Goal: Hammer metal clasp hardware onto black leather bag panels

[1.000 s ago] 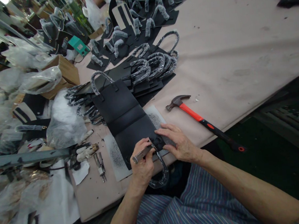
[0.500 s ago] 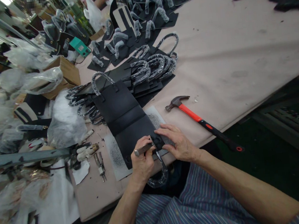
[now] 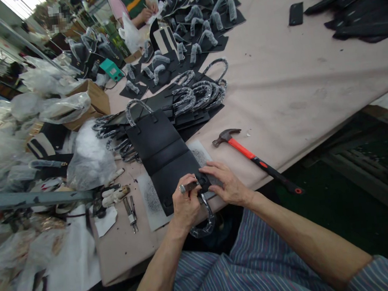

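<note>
A black leather bag panel [image 3: 164,155] lies flat at the table's near edge on a grey pad [image 3: 151,200]. My left hand [image 3: 185,206] is closed around a short metal punch [image 3: 188,187], its tip set on the panel's near end. My right hand [image 3: 225,184] presses flat on the panel beside the punch, fingers stretched out. A plastic-wrapped handle [image 3: 204,222] hangs from the panel over the table edge. Another wrapped handle [image 3: 135,107] sits at the panel's far end.
A claw hammer [image 3: 255,160] with a red and black grip lies right of my hands. Stacked black panels with wrapped handles [image 3: 196,95] lie behind. Small metal tools [image 3: 130,212], plastic bags and a cardboard box [image 3: 89,98] crowd the left. Another person [image 3: 130,5] works at the far end.
My left hand has turned the punch from lying slanted to more upright on the panel. The view has tilted up a little, showing more of the far table.
</note>
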Tool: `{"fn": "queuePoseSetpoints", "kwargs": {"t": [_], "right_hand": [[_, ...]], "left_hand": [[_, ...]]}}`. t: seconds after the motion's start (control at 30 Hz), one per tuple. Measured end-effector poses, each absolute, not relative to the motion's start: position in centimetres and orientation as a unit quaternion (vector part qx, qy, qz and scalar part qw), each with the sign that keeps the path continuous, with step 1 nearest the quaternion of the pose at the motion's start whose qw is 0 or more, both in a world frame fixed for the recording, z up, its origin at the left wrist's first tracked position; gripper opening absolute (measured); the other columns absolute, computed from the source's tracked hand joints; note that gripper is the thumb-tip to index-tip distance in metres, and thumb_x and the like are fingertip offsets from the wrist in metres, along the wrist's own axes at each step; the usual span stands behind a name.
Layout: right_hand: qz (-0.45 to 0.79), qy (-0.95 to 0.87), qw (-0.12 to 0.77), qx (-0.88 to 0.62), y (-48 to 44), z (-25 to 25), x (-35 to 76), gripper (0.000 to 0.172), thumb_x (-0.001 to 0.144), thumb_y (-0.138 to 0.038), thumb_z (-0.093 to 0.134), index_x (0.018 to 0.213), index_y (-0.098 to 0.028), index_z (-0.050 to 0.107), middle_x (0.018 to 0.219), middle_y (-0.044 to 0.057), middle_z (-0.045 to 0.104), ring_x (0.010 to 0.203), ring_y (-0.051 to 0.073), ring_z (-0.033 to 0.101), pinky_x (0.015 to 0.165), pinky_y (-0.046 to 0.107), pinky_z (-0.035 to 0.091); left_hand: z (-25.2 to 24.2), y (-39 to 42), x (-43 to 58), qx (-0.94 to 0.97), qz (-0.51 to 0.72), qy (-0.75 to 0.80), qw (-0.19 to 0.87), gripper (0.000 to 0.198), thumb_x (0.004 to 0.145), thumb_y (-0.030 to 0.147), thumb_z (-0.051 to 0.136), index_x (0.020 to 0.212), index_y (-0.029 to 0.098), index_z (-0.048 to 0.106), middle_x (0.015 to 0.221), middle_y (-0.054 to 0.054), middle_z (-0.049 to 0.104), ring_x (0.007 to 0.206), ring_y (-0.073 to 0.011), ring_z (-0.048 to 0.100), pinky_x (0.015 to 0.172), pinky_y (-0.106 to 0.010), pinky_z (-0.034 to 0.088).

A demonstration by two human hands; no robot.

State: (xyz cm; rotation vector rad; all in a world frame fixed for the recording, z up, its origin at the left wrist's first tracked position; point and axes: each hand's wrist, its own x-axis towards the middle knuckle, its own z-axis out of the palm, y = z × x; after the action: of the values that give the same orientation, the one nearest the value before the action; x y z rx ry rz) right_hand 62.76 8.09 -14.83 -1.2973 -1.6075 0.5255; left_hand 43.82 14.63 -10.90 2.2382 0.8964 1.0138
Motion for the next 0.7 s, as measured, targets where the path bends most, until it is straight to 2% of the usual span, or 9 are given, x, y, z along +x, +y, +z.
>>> {"fn": "queuePoseSetpoints", "kwargs": {"t": [0.17,0.3,0.37,0.47,0.53,0.6,0.7], "right_hand": [[0.223,-0.667,0.469,-0.535,8.3,-14.8,62.7,0.055,0.089,-0.025,0.061,0.143,-0.021,0.052,0.141,0.012,0.058,0.141,0.033,0.042,0.117,0.059,0.037],[0.170,-0.678,0.420,-0.579,8.0,-13.8,64.9,0.050,0.090,-0.027,0.061,0.139,-0.018,0.053,0.141,0.015,0.056,0.134,0.033,0.049,0.114,0.054,0.041],[0.105,-0.637,0.356,-0.676,7.2,-13.1,67.1,0.046,0.089,-0.025,0.062,0.134,-0.016,0.056,0.136,0.018,0.057,0.127,0.035,0.053,0.110,0.053,0.044],[0.065,-0.560,0.207,-0.799,5.7,-12.0,70.6,0.036,0.087,-0.026,0.065,0.120,-0.012,0.061,0.121,0.021,0.059,0.114,0.038,0.056,0.100,0.053,0.047],[0.128,-0.507,0.167,-0.836,5.0,-11.1,72.2,0.021,0.087,-0.026,0.065,0.105,-0.014,0.062,0.108,0.018,0.061,0.105,0.036,0.058,0.093,0.049,0.048],[0.259,-0.428,0.208,-0.840,4.9,-10.2,72.6,0.009,0.085,-0.020,0.065,0.090,-0.018,0.058,0.093,0.012,0.060,0.094,0.030,0.059,0.085,0.042,0.049],[0.426,-0.341,0.271,-0.793,5.5,-8.7,71.7,0.011,0.077,-0.014,0.063,0.079,-0.019,0.053,0.076,0.004,0.056,0.072,0.020,0.057,0.067,0.032,0.050]], "left_hand": [[-11.3,14.8,43.9,0.817,0.375,0.334,0.283,0.015,0.090,0.012,0.060,0.102,0.020,0.064,0.110,-0.006,0.071,0.106,-0.0191,0.069,0.096,-0.036,0.058],[-11.2,14.9,44.1,0.810,0.366,0.337,0.311,0.017,0.087,0.010,0.058,0.099,0.021,0.064,0.108,-0.006,0.071,0.103,-0.0190,0.069,0.095,-0.034,0.057],[-11.1,15.0,44.2,0.802,0.363,0.343,0.326,0.017,0.086,0.009,0.058,0.098,0.021,0.064,0.106,-0.006,0.071,0.103,-0.0191,0.069,0.095,-0.033,0.056],[-11.1,14.9,44.1,0.790,0.357,0.352,0.353,0.016,0.086,0.009,0.059,0.096,0.021,0.063,0.103,-0.005,0.071,0.099,-0.0184,0.069,0.092,-0.031,0.055],[-11.0,14.8,44.1,0.784,0.350,0.355,0.369,0.015,0.086,0.010,0.059,0.096,0.021,0.064,0.101,-0.004,0.070,0.094,-0.0174,0.068,0.089,-0.030,0.054],[-10.9,14.8,44.1,0.782,0.346,0.355,0.379,0.015,0.086,0.010,0.059,0.096,0.020,0.064,0.098,-0.003,0.070,0.090,-0.0166,0.067,0.086,-0.029,0.053],[-10.5,14.7,44.1,0.782,0.338,0.358,0.382,0.015,0.085,0.009,0.059,0.093,0.020,0.064,0.094,-0.002,0.068,0.086,-0.0161,0.065,0.083,-0.028,0.051]]}}
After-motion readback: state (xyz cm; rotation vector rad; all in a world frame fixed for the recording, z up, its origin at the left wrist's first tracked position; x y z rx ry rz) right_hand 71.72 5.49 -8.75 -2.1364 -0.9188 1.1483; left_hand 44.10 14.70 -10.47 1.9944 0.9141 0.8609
